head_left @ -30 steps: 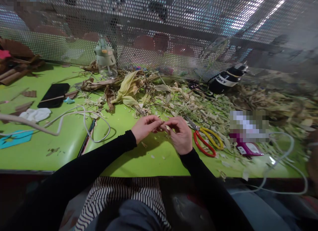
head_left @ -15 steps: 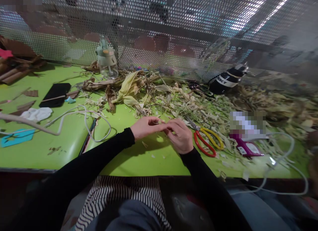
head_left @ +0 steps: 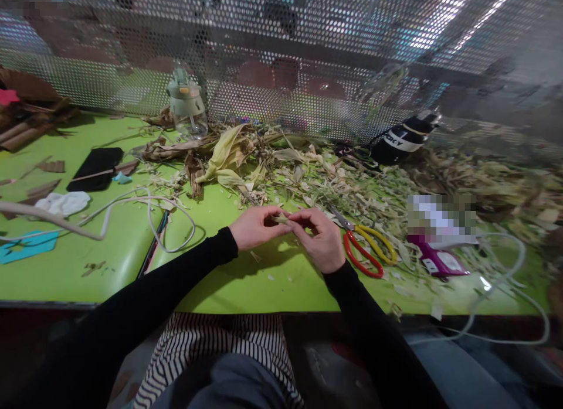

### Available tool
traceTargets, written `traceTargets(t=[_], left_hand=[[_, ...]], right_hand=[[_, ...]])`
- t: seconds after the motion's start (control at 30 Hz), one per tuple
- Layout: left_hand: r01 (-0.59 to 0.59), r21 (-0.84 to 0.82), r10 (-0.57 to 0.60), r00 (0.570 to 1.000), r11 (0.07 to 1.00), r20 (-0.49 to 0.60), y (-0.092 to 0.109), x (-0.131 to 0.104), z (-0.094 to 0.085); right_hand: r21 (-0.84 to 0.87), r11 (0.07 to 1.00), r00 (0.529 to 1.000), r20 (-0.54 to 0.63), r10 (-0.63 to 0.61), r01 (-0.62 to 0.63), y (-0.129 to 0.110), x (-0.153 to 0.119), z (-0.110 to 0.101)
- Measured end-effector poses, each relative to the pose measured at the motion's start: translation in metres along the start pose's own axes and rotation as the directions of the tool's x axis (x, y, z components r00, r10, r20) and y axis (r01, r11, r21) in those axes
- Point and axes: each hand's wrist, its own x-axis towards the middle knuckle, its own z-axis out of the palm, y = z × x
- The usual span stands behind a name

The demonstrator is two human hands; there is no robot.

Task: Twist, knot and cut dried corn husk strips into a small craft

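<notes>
Above the green table (head_left: 259, 286), my left hand (head_left: 254, 228) and my right hand (head_left: 320, 240) meet at their fingertips. Pinched between them is a small pale-green strip of corn husk (head_left: 281, 220), mostly covered by fingers. Both hands are closed on it, thumbs towards me. Just right of my right hand lie scissors (head_left: 369, 245) with one red and one yellow handle, blades pointing away. Beyond my hands spreads a heap of shredded husk (head_left: 316, 174), with a larger yellowish corn husk (head_left: 226, 154) at its left.
A clear bottle with a green lid (head_left: 187, 101) and a tilted black bottle (head_left: 404, 140) stand by the perforated metal screen (head_left: 272, 40). A black phone (head_left: 95, 169), a looped white cable (head_left: 149, 207) and a crumpled tissue (head_left: 63, 203) lie left. A purple packet (head_left: 444, 262) lies right.
The fingers of my right hand have shifted and bent more, opening a gap between thumb and forefinger. More of the pale husk strip shows between my hands. The scissors stay put.
</notes>
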Motion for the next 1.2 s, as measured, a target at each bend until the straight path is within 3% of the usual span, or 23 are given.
traceTargets(t=[0.2,0.5,0.73,0.9,1.0,1.13,1.2], left_hand=[[0.004,-0.045,-0.003,1.000,0.999,0.012,-0.004,0.002,0.000],[-0.021,-0.004,0.021,0.999,1.000,0.031,-0.013,0.002,0.006],[0.035,-0.079,-0.036,0.999,0.996,-0.010,-0.013,0.002,0.005],[0.058,-0.204,-0.069,0.997,0.977,-0.044,-0.006,0.002,0.007],[0.124,-0.339,-0.154,0.986,0.933,-0.064,-0.002,0.001,0.010],[0.281,-0.520,-0.343,0.939,0.806,-0.024,0.002,0.000,0.014],[0.282,-0.532,-0.358,0.933,0.799,-0.043,0.003,-0.001,0.015]], right_hand=[[-0.001,1.000,0.998,0.059,0.013,-0.013,-0.005,0.001,-0.004],[-0.028,1.000,1.000,0.023,-0.011,0.011,-0.004,0.000,0.002],[0.013,0.998,0.997,0.047,0.061,-0.061,-0.006,0.000,0.002],[0.077,0.981,0.983,-0.027,0.182,-0.180,-0.002,-0.002,0.005],[0.105,0.972,0.973,-0.077,0.216,-0.208,0.000,-0.004,0.009],[0.129,0.969,0.969,-0.105,0.222,-0.208,0.002,-0.005,0.012],[0.125,0.970,0.969,-0.102,0.224,-0.211,0.003,-0.005,0.012]])
